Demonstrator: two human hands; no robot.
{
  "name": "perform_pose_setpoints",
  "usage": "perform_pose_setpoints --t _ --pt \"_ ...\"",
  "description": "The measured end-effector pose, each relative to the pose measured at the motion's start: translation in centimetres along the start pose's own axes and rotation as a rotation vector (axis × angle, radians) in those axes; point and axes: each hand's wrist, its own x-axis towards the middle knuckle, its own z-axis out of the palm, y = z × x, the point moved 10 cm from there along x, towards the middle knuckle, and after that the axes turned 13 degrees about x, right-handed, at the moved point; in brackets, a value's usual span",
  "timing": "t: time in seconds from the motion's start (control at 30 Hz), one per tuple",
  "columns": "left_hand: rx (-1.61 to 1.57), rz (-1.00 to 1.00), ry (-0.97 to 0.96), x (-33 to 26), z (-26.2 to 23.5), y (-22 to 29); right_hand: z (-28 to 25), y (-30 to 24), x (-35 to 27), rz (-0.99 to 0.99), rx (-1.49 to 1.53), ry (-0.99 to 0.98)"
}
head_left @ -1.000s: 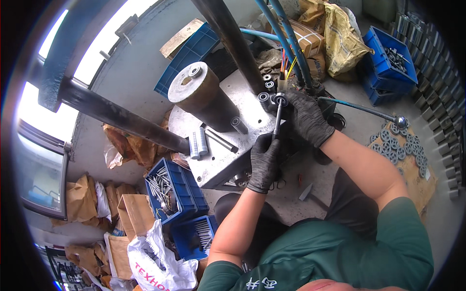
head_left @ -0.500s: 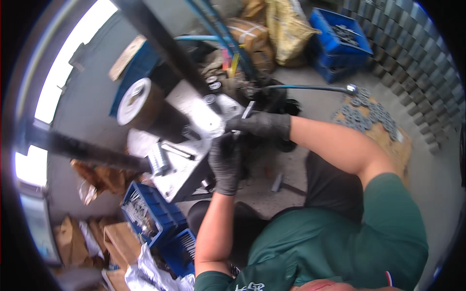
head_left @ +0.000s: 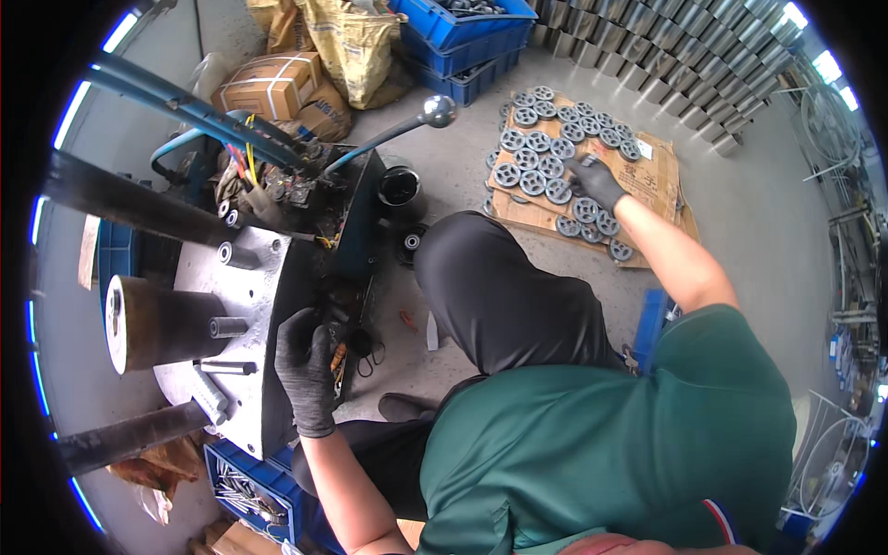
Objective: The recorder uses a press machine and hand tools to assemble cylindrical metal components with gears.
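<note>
My right hand (head_left: pixel 599 182), in a dark glove, reaches out over the grey spoked wheels (head_left: pixel 527 159) laid in rows on flat cardboard (head_left: pixel 647 185). Its fingers are bent together, with a small grey metal bit showing at their tips that I cannot name. Close to the edge of a metal machine plate (head_left: pixel 264 370) is my gloved left hand (head_left: pixel 307 370). The fingers of that hand are curled in, and what they hold, if anything, is hidden. On the plate stand a thick cylinder (head_left: pixel 166 324) and short metal sleeves (head_left: pixel 239 256); a loose rod (head_left: pixel 209 393) lies near its lower side.
A blue lever with a ball knob (head_left: pixel 438 111) sticks out from the machine. Dark posts (head_left: pixel 139 199) cross at left. Blue crates (head_left: pixel 462 32) are stacked at the back, beside many piled metal tubes (head_left: pixel 666 65). Another blue crate (head_left: pixel 250 490) with metal parts sits below the plate.
The view has swung to the right. My hands were together over the plate; now my right hand has gone out to the wheels, while my left stays by the plate's edge.
</note>
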Motion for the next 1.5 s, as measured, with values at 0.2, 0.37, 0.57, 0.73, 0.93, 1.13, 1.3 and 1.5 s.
perform_pose_setpoints --t 0.2,0.37,0.57,0.73,0.93,1.13,1.3,1.5 --pt "0.106 0.033 -0.101 -0.1 3.0 -1.6 -22.9 14.4 -0.7 0.101 0.335 0.605" --pt "0.096 -0.002 -0.136 -0.3 4.2 -4.3 -24.5 18.8 -2.0 0.050 0.478 0.766" --pt "0.174 -0.065 -0.291 -0.5 7.2 -5.4 -26.4 20.3 -4.1 0.075 0.686 1.087" --pt "0.338 -0.005 -0.270 -0.9 7.1 -5.7 -19.1 14.6 -2.7 -0.231 -0.079 0.622" --pt "0.389 0.082 -0.307 -0.8 8.5 -4.8 -19.1 13.4 -2.7 -0.229 -0.219 0.678" --pt "0.469 0.091 -0.321 -1.1 8.1 -4.4 -17.7 12.5 -2.4 -0.144 -0.364 0.458" --pt "0.431 0.095 -0.326 -1.2 8.7 -5.8 -18.1 14.4 -1.1 -0.243 -0.199 0.297" --pt "0.412 0.065 -0.273 -2.2 6.9 -5.7 -15.4 17.0 -1.7 -0.323 -0.299 0.390"
